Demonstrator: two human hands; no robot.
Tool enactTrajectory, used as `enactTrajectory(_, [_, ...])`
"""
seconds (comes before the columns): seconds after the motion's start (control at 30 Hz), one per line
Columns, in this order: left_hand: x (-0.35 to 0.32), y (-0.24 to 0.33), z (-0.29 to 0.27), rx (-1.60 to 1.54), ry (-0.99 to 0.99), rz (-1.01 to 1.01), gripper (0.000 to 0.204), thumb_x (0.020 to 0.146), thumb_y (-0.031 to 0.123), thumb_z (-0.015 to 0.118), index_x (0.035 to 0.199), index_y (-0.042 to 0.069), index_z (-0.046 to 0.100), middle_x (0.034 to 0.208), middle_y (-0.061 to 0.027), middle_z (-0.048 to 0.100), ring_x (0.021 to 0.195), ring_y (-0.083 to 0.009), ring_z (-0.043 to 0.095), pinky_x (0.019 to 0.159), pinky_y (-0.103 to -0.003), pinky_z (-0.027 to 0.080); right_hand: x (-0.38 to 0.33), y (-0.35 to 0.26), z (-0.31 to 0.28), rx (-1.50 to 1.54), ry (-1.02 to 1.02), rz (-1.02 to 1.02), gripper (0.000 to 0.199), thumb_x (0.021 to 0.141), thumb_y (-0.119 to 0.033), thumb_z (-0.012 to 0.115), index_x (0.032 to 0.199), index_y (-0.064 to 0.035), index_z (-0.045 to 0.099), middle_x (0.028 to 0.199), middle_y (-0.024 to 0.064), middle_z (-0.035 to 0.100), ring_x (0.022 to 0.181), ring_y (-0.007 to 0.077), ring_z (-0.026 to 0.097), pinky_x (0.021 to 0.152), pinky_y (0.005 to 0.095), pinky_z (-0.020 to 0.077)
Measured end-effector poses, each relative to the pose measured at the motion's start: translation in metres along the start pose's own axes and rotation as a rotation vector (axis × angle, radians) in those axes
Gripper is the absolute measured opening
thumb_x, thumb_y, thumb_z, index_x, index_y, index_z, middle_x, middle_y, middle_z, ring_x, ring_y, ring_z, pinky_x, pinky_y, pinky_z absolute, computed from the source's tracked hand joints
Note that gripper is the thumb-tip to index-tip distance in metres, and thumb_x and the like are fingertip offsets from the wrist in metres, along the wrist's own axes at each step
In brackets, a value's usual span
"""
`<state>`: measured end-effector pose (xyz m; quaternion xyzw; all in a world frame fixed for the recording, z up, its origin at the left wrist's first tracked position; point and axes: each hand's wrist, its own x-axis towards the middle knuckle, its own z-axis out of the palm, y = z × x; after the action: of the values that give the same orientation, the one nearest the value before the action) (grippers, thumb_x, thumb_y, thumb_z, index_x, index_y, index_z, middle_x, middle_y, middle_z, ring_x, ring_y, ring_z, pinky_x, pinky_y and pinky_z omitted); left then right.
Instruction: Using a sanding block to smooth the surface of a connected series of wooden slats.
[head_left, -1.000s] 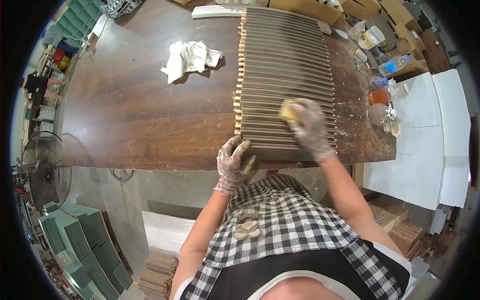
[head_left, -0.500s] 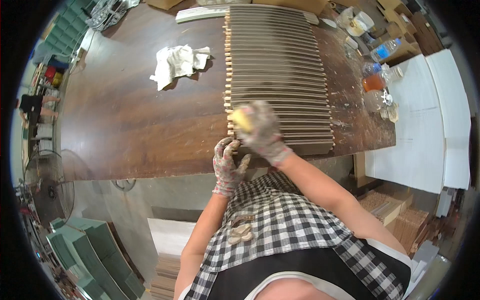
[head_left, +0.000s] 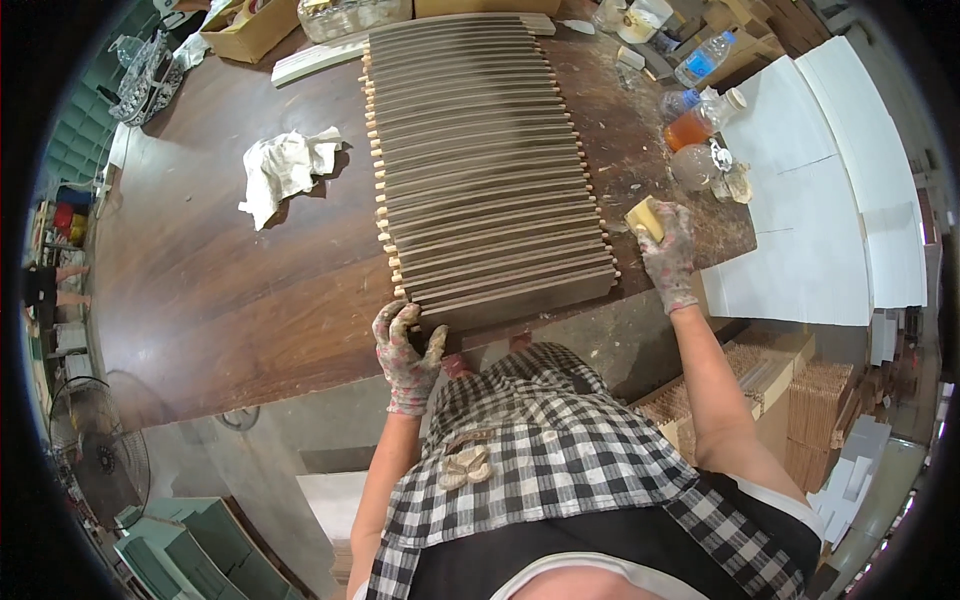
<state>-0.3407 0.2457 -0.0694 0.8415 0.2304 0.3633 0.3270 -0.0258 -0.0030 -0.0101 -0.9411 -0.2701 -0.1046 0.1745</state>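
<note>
Two hands [head_left: 405,355] [head_left: 669,258], one yellow block [head_left: 643,216], one slat row [head_left: 485,170].

One yellow block [head_left: 643,217], one cloth [head_left: 287,170], one fan [head_left: 104,458].

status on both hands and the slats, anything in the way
Left hand at slats, near left corner. Right hand holding yellow block, right of slats. Slats side by side, pegs poking out both ends. Cloth off to the left.

Fisheye view looked down from head, close over checked apron [head_left: 570,465], facing out across brown tabletop [head_left: 200,300]; straight edges bent toward rim.
</note>
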Motion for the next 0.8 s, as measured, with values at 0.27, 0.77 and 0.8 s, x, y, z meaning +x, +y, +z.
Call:
enactTrajectory(0.27, [-0.002, 0.001, 0.0, -0.01, 0.009, -0.027, 0.054, 0.071, 0.009, 0.081, 0.117, 0.008, 0.056, 0.121, -0.0155, 0.054, 0.106, -0.0308, 0.057, 0.08, -0.037, 0.055, -0.036, -0.179, 0.043, 0.38, 0.029, -0.348, 0.052, 0.073, -0.018, 0.077, 0.117, -0.0073, 0.051, 0.102, 0.0145, 0.049, 0.091, 0.0295, 0.055, 0.077, 0.0408, 0.049])
enactTrajectory(0.77, [0.006, 0.005, 0.002, -0.086, 0.056, -0.007, 0.05, 0.072, 0.01, 0.082, 0.114, 0.007, 0.055, 0.118, -0.016, 0.056, 0.097, -0.0332, 0.063, 0.077, -0.039, 0.057, -0.01, -0.058, 0.007, 0.042, 0.017, -0.18, 0.043, 0.081, -0.019, 0.075, 0.121, -0.0157, 0.058, 0.115, 0.0117, 0.055, 0.099, 0.0269, 0.059, 0.079, 0.0393, 0.0555])
enactTrajectory(0.8, [0.007, 0.005, 0.002, -0.1, 0.055, -0.01, 0.05, 0.072, 0.009, 0.082, 0.114, 0.007, 0.055, 0.118, -0.016, 0.057, 0.098, -0.033, 0.063, 0.077, -0.039, 0.057, -0.008, -0.044, 0.003, 0.075, -0.012, -0.041, 0.043, 0.083, -0.021, 0.073, 0.122, -0.0152, 0.057, 0.112, 0.011, 0.054, 0.102, 0.0262, 0.057, 0.079, 0.0401, 0.0549])
